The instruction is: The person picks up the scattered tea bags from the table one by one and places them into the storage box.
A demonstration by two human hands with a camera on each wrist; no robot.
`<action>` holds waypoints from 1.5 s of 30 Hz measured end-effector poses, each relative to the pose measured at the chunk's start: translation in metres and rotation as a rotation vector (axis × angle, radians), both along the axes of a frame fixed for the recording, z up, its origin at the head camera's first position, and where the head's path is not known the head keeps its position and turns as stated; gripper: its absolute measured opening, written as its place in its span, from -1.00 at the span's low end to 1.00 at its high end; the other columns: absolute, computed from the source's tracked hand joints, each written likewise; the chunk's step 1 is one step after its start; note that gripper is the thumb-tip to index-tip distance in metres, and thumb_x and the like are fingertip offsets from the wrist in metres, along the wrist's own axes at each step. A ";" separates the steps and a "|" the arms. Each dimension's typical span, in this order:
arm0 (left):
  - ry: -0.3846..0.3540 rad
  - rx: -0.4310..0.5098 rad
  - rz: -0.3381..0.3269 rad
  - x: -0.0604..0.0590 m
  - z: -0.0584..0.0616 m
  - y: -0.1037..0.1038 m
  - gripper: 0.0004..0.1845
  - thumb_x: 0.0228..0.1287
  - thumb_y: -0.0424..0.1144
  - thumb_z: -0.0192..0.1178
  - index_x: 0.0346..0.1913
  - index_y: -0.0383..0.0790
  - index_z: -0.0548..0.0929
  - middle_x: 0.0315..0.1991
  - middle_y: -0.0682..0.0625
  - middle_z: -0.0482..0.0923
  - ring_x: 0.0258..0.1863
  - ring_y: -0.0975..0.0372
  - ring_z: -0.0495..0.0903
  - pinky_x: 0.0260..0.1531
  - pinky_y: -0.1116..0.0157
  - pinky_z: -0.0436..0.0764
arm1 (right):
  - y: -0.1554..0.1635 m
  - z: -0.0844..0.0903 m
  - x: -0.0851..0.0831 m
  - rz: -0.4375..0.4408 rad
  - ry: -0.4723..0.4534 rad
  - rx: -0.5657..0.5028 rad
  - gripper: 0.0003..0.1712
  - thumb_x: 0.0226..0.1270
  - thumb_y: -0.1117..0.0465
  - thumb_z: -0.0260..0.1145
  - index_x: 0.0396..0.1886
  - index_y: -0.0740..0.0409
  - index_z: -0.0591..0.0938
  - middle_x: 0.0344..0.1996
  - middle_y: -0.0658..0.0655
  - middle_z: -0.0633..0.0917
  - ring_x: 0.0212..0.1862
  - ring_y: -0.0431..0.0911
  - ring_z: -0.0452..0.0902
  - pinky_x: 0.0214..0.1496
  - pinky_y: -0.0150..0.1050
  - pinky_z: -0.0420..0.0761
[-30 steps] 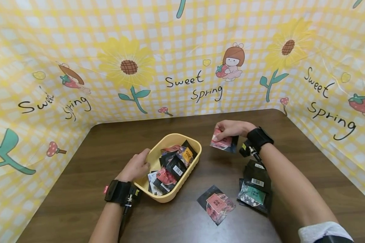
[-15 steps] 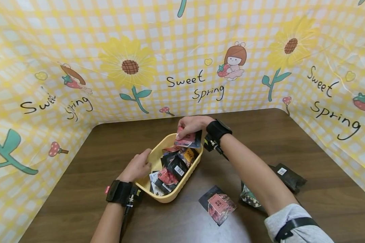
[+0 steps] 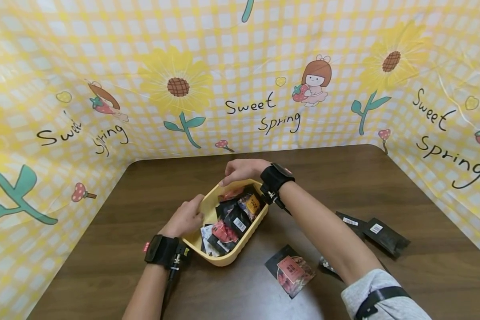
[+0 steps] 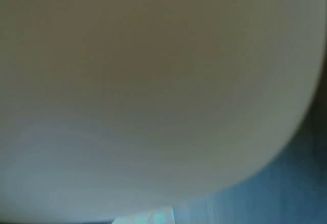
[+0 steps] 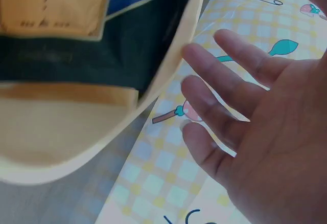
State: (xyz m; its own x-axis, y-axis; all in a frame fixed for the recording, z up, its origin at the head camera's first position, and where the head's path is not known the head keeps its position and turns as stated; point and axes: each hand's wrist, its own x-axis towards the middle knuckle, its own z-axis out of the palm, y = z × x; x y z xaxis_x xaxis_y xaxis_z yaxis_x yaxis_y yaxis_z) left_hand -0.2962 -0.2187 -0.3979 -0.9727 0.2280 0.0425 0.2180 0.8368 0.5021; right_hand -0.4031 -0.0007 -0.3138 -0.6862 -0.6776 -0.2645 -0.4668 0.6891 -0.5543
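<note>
A yellow plastic basket [image 3: 246, 242] holds several small flat packets, among them a red-labelled one [image 3: 224, 231], a black one with a barcode [image 3: 238, 222] and an orange-labelled one [image 3: 252, 204]. On the basket's left side, my left hand [image 3: 185, 218] grips the rim. My right hand [image 3: 244, 170] is at the far rim, with nothing held. The right wrist view shows its fingers loosely bent just outside the basket wall [image 5: 173, 55], close to it; whether they touch is unclear. Skin blurs out most of the left wrist view.
A dark packet with a pink label [image 3: 291, 270] lies on the wooden table [image 3: 304, 171] right of the basket. Farther right are black barcoded packets [image 3: 386, 238], and another packet [image 3: 329, 266] is partly covered by my right forearm. A yellow checked cloth [image 3: 240, 58] encloses the table's back and sides.
My right hand has carried a pink-labelled packet leftward over the basket and let go of it. The hand is now bare at the far rim. My left hand has stayed on the basket.
</note>
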 end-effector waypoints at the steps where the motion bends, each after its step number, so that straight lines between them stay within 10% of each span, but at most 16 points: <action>1: 0.007 -0.001 -0.005 -0.001 0.000 0.000 -0.55 0.20 -0.46 0.03 0.19 -0.29 0.38 -0.28 -0.18 0.60 -0.41 0.19 0.56 -0.47 0.32 0.51 | 0.002 -0.001 0.000 0.001 0.007 0.005 -0.27 0.25 -0.19 0.21 0.27 0.17 0.39 0.19 0.14 0.48 0.20 -0.02 0.41 0.27 -0.09 0.40; 25: 0.013 -0.007 -0.016 -0.004 -0.001 -0.003 -0.58 0.22 -0.46 0.00 0.17 -0.30 0.37 -0.26 -0.21 0.59 -0.40 0.16 0.55 -0.47 0.29 0.52 | 0.130 -0.010 -0.004 -0.203 0.037 0.024 -0.27 0.22 -0.34 0.16 0.17 0.08 0.43 0.14 0.15 0.51 0.15 0.02 0.45 0.18 -0.03 0.44; 45: -0.002 -0.010 -0.028 -0.004 -0.002 0.001 -0.58 0.22 -0.48 -0.01 0.17 -0.32 0.37 -0.25 -0.23 0.59 -0.38 0.15 0.56 -0.46 0.28 0.52 | 0.273 -0.045 0.050 -0.326 -0.081 0.152 -0.14 0.14 -0.28 0.31 0.13 0.35 0.40 0.01 0.27 0.54 0.01 0.02 0.47 0.01 -0.11 0.50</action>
State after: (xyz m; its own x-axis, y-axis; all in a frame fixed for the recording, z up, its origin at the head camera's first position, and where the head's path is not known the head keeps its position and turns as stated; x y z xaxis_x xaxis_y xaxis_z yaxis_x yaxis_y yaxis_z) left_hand -0.3005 -0.2175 -0.3997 -0.9661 0.2554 0.0376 0.2401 0.8356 0.4941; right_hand -0.3533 0.2728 -0.3589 -0.8320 -0.3762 -0.4079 -0.1681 0.8714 -0.4609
